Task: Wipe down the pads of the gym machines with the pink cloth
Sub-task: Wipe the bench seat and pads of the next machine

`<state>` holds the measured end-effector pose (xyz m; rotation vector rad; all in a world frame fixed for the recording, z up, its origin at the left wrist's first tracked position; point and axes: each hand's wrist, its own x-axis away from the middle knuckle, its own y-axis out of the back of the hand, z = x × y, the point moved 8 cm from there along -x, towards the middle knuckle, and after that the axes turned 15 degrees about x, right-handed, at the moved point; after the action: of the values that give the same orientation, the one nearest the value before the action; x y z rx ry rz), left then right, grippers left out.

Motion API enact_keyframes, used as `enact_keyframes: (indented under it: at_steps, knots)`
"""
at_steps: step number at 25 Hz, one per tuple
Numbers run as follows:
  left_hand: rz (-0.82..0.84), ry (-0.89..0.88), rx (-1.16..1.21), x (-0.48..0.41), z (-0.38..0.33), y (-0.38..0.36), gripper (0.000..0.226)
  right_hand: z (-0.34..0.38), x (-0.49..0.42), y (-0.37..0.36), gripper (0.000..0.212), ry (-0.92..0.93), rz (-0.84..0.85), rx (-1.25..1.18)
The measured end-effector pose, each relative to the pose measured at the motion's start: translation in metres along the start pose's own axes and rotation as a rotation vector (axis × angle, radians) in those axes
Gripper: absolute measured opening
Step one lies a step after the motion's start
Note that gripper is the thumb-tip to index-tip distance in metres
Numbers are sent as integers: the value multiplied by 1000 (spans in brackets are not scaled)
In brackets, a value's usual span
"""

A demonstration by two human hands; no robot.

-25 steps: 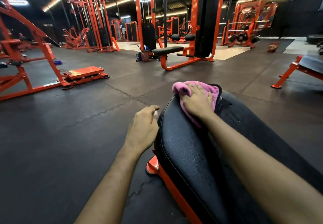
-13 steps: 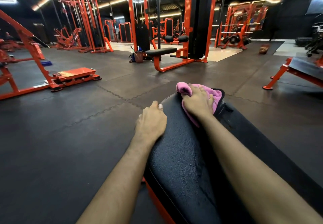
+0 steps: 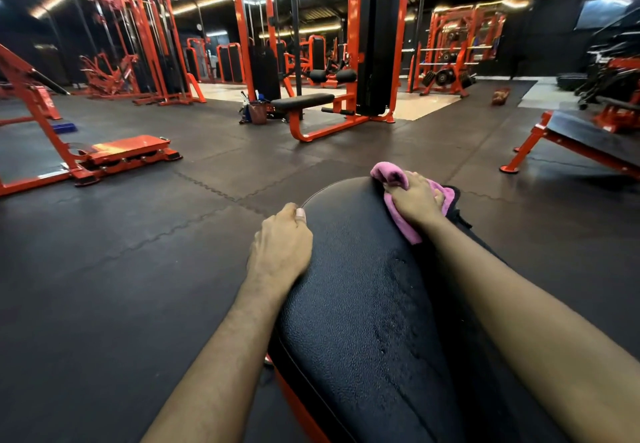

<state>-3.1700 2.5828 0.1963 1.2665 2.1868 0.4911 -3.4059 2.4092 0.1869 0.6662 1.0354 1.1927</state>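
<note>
Looks partly done: pad (image 3: 363, 304) shows damp streaks midway, right hand (image 3: 415, 202) fingers clamped on cloth (image 3: 401, 226) at pad's far end, left hand (image 3: 280, 248) fingers curled over its left edge; other machines (image 3: 367, 44) apparently unwiped.

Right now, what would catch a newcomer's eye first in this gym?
The pink cloth stands out, bunched under the right hand at the far end of the black pad in the foreground. The left hand holds the pad's left edge. Behind, bright orange machines ring the dark rubber floor.
</note>
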Motion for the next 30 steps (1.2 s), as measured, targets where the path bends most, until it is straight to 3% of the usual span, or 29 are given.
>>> enact_keyframes:
  at_steps: [3, 8, 10, 16, 21, 25, 30]
  knots:
    - [2, 12, 7, 0, 3, 0, 30, -20, -2, -1, 50, -39, -4, -1]
    - [-8, -8, 13, -4, 4, -1, 29, -56, -2, 1, 38, -350, 43, -56]
    - [-19, -28, 16, -5, 5, -3, 27, -56, -5, 1, 37, -384, 55, -47]
    - [-35, 3, 66, -1, 5, -2, 29, 12, 10, 9, 28, -43, -11, -129]
    - [77, 27, 298, 4, 15, 14, 42, 97, 62, 7, 52, 291, 92, -57]
    - [120, 41, 459, 8, 37, 43, 44, 120, 111, 4, 64, 402, 115, -82]
    - [81, 20, 475, 8, 32, 68, 38, 132, 185, 6, 72, 544, 116, -57]
